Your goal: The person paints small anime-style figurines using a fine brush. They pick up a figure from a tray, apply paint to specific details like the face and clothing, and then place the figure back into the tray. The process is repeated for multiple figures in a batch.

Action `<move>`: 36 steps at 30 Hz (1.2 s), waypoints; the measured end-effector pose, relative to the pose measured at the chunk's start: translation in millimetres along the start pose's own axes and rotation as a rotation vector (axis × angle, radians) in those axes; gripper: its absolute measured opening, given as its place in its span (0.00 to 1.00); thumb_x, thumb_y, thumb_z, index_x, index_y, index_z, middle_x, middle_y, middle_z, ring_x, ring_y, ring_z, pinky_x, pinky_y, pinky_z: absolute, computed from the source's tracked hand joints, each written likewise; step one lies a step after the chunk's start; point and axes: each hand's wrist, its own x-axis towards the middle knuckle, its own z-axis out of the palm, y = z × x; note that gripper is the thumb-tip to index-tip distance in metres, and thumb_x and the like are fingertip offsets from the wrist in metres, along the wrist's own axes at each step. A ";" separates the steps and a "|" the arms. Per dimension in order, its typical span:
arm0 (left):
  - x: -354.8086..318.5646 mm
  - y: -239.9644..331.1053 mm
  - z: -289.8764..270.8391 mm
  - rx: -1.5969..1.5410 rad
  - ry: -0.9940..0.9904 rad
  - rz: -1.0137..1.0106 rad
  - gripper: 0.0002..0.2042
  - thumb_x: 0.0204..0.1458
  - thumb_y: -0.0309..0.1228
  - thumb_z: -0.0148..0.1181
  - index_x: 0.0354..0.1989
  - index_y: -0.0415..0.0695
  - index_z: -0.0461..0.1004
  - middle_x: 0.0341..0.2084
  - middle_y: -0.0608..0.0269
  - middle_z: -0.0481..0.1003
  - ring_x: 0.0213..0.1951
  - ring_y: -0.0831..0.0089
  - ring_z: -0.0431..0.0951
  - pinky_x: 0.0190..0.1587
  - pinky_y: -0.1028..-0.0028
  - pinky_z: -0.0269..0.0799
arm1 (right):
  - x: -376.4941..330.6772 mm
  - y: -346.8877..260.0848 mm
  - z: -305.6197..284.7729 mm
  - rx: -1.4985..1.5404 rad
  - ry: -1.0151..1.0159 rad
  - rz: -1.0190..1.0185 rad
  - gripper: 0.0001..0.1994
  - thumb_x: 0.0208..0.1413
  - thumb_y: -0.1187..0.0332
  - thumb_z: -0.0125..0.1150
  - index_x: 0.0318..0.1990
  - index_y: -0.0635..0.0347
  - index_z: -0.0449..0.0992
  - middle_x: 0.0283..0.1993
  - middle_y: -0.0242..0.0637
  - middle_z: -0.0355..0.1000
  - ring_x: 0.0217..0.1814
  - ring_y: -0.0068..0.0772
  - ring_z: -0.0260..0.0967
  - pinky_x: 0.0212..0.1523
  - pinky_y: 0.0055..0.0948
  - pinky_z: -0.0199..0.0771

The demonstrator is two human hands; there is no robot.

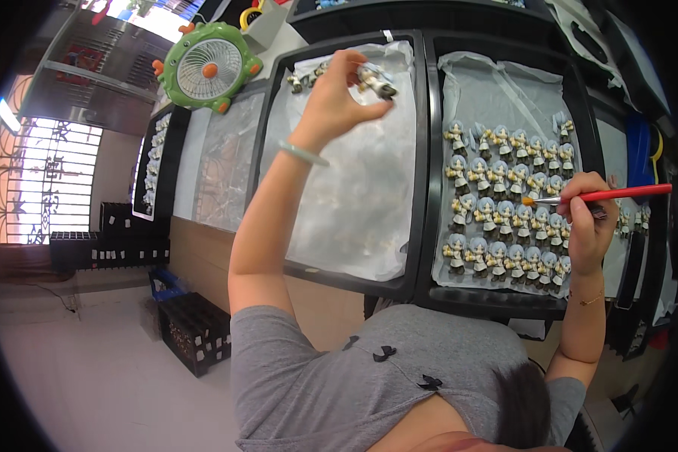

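My left hand [337, 102] is raised over the far part of the left tray [420, 188]. Its thumb and fingers grip a small figurine [375, 80] with pale blue hair and dark feet, tilted on its side. Beside that hand, other figurines [305, 78] lie on the tray's white lining sheet [346, 196], partly hidden by my fingers. My right hand [589, 226] is closed around a red-handled paintbrush [633, 192], its orange-yellow bristles pointing left over the right tray [505, 300]. Rows of similar figurines [497, 177] stand in that tray. A small dark patch at my right fingers is unclear.
A green animal-shaped fan [209, 69] stands at the far left of the trays. Clear plastic sheeting [222, 177] lies left of the left tray. Black crates [196, 331] sit on the floor at left. More figurines [640, 220] are beyond my right hand, near a blue object [638, 151].
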 end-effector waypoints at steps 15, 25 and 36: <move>67.8 -132.8 45.0 0.420 0.002 -0.014 0.33 0.22 0.32 0.64 0.47 0.45 0.65 0.41 0.56 0.68 0.48 0.59 0.64 0.53 0.64 0.55 | 6.3 5.5 6.7 -0.117 -0.032 -0.063 0.02 0.41 0.77 0.48 0.23 0.65 0.68 0.20 0.34 0.65 0.20 0.21 0.61 0.21 0.21 0.59; 71.3 -119.2 42.8 0.788 -0.152 -0.069 0.32 0.28 0.31 0.61 0.50 0.50 0.62 0.45 0.60 0.68 0.53 0.60 0.61 0.57 0.54 0.48 | 8.0 14.9 8.6 -0.077 -0.052 -0.027 0.03 0.40 0.76 0.50 0.25 0.64 0.70 0.20 0.33 0.67 0.20 0.18 0.63 0.22 0.19 0.63; 75.2 -114.1 44.3 0.786 -0.213 -0.055 0.30 0.30 0.24 0.60 0.48 0.53 0.61 0.44 0.59 0.67 0.51 0.57 0.63 0.53 0.52 0.52 | 11.8 30.0 3.5 -0.387 -0.099 0.095 0.11 0.46 0.62 0.53 0.30 0.62 0.72 0.24 0.43 0.71 0.29 0.44 0.71 0.32 0.35 0.68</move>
